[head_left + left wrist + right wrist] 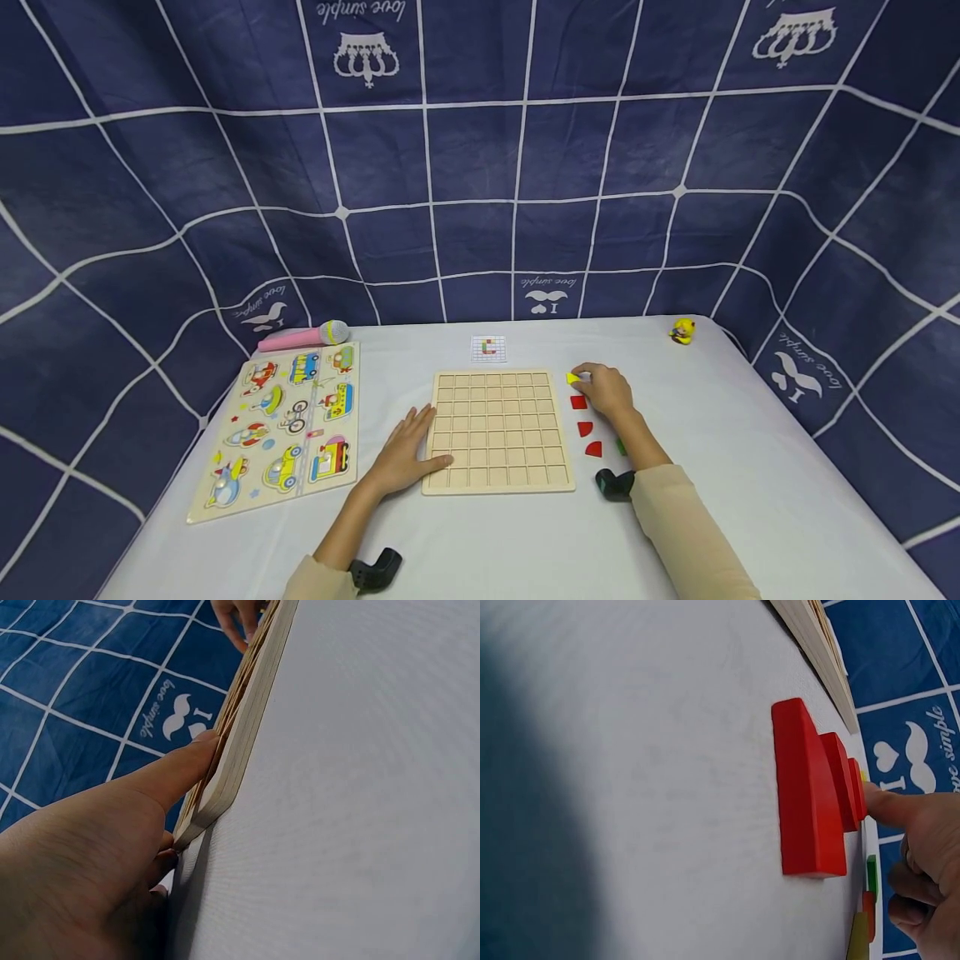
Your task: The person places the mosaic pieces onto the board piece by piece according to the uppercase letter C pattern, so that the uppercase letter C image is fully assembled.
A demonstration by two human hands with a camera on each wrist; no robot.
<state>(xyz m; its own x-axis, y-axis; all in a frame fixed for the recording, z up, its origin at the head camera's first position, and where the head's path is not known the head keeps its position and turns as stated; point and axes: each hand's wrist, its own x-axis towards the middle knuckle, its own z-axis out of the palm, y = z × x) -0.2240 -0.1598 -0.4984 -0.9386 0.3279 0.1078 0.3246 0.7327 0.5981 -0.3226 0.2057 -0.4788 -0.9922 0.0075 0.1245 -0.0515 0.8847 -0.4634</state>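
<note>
A square wooden grid board (498, 429) lies flat in the middle of the table. My left hand (405, 454) rests at its left side, fingers spread along the edge and thumb on the board's top; the left wrist view shows that thumb (184, 769) straight against the rim. Just off the board's far right corner, my right hand (606, 390) pinches a small yellow block (573, 377) between thumb and fingers. Nearer than it, a red square block (578, 402) and two curved-sided red blocks (593, 449) stand in a row. A green block (621, 447) is partly hidden by my right forearm.
A picture card (488, 348) with a coloured grid pattern lies beyond the board. To the left are a vehicle puzzle board (277, 433) and a pink toy microphone (303, 336). A small yellow figure (682, 331) stands at the far right. Blue checked cloth (480, 167) hangs behind.
</note>
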